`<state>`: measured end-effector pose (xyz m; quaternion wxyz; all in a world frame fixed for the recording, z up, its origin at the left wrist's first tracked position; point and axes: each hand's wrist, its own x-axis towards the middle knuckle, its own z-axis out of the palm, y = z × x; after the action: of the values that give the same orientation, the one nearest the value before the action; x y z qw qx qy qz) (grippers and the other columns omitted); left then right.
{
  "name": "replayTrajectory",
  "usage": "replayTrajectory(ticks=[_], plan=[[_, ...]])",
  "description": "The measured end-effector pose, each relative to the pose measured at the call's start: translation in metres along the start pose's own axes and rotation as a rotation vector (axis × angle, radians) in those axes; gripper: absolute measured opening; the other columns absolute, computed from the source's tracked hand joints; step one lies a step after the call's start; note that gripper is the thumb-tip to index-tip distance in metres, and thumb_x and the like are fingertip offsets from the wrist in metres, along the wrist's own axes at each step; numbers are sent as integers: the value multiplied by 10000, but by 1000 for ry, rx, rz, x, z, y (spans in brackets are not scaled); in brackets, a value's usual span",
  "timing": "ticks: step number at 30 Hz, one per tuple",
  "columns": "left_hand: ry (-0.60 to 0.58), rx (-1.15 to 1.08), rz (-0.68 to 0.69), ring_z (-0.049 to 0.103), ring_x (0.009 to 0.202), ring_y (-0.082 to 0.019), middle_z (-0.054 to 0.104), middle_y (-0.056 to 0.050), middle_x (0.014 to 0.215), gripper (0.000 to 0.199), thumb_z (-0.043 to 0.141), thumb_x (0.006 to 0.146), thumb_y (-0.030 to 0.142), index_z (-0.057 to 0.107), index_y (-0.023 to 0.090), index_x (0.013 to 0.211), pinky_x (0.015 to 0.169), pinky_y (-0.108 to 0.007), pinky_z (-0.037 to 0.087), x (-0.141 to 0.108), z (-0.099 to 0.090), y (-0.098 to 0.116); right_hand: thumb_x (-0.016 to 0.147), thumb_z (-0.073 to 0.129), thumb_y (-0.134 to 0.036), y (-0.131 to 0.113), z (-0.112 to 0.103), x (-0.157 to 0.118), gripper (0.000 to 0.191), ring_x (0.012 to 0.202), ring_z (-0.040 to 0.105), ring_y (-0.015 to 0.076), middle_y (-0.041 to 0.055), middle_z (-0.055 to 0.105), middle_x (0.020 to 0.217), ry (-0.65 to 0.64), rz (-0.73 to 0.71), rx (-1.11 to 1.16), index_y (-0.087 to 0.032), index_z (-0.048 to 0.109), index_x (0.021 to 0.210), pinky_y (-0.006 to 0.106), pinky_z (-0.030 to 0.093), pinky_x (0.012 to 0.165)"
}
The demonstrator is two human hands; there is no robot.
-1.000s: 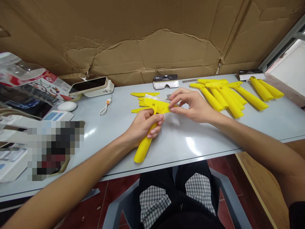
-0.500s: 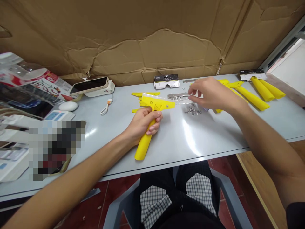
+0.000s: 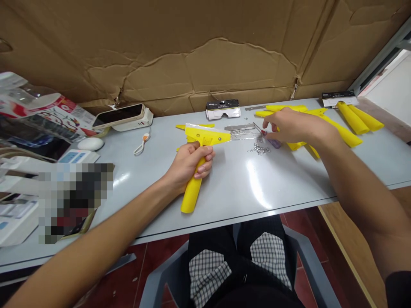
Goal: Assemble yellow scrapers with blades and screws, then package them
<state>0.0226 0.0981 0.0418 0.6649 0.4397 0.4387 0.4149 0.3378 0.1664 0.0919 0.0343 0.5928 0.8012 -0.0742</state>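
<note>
My left hand (image 3: 195, 164) is wrapped round the handle of a yellow plastic scraper (image 3: 192, 194), its wide head pointing away from me. A clear strip runs along the head's far edge, and a small screw (image 3: 219, 138) sits near its right end. My right hand (image 3: 289, 124) has its thumb and fingers curled at a screwdriver (image 3: 273, 143) with a see-through purple handle; part of its grip is hidden. The thin shaft points up and left over metal blades (image 3: 240, 128). Just below lies a loose pile of small screws (image 3: 259, 148).
More yellow scraper parts (image 3: 340, 128) lie right and behind the held one. Black-and-white packets (image 3: 222, 110) stand at the cardboard wall (image 3: 160, 81). A phone (image 3: 120, 115) on a white block, a white mouse (image 3: 90, 143) and a short cable (image 3: 141, 144) are on the left.
My right hand has drawn slightly right, from over the metal blades to the purple screwdriver, whose shaft now shows. My left hand and the scraper have shifted a little left.
</note>
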Motion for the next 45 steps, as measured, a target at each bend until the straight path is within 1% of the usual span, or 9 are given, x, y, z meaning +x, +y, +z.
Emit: replayTrajectory(ticks=[3, 8, 13, 17, 20, 23, 26, 29, 45], plan=[[-8, 0, 4, 313, 358, -6, 479, 65, 526, 309, 812, 865, 270, 566, 172, 705, 339, -126, 286, 0, 0, 0, 920, 772, -443, 4, 4, 4, 338, 853, 687, 302, 117, 757, 1052, -10, 1, 17, -283, 805, 1216, 440, 501, 701], [-1, 10, -1, 309, 361, -8, 478, 68, 527, 317, 822, 856, 275, 553, 183, 717, 342, -130, 289, -1, 1, 0, 866, 819, -436, 7, 14, 11, 268, 710, 645, 253, 111, 733, 946, 24, -65, 48, -263, 824, 1071, 433, 511, 640], [-6, -4, 12, 317, 360, -12, 485, 65, 527, 313, 822, 859, 265, 551, 185, 726, 339, -136, 289, -1, 1, -1, 871, 770, -298, 6, 13, 11, 254, 801, 668, 267, 131, 755, 1034, 50, -79, 6, -251, 835, 1113, 402, 480, 637], [2, -11, 14, 323, 358, -8, 500, 63, 541, 312, 823, 857, 261, 548, 183, 732, 339, -133, 289, -1, 2, -1, 875, 761, -293, 1, 2, 3, 310, 818, 669, 267, 108, 776, 1016, 135, -61, 58, -250, 818, 1177, 404, 472, 701], [13, -14, 11, 324, 357, -7, 503, 67, 546, 299, 815, 860, 248, 549, 181, 742, 340, -130, 289, -1, 1, -2, 879, 753, -298, -8, -4, -3, 309, 798, 664, 249, 78, 792, 975, 235, -154, 144, -245, 810, 1177, 388, 463, 733], [24, -23, 17, 335, 359, -5, 505, 63, 555, 285, 800, 872, 236, 557, 174, 737, 340, -128, 285, 0, 1, -2, 898, 744, -304, -19, -6, -9, 280, 782, 665, 232, 55, 789, 941, 275, -304, 239, -246, 808, 1164, 373, 458, 779], [48, -27, 23, 342, 362, -5, 516, 62, 567, 278, 810, 861, 229, 563, 173, 747, 340, -128, 284, 1, 3, -1, 897, 735, -282, -30, -4, -14, 262, 798, 667, 214, 36, 777, 923, 281, -433, 270, -238, 808, 1144, 344, 433, 794], [63, -13, 13, 345, 366, -5, 522, 63, 574, 285, 825, 845, 224, 558, 178, 753, 341, -128, 292, 1, 4, 0, 890, 709, -241, -35, -2, -15, 270, 811, 654, 201, 30, 775, 931, 265, -495, 268, -235, 815, 1138, 320, 411, 775], [60, -18, 26, 343, 362, -10, 501, 61, 558, 277, 794, 877, 209, 561, 176, 732, 335, -132, 289, 1, 3, -1, 881, 699, -140, -39, 6, -14, 298, 778, 595, 189, 28, 724, 869, 253, -535, 250, -211, 843, 1132, 328, 371, 768]])
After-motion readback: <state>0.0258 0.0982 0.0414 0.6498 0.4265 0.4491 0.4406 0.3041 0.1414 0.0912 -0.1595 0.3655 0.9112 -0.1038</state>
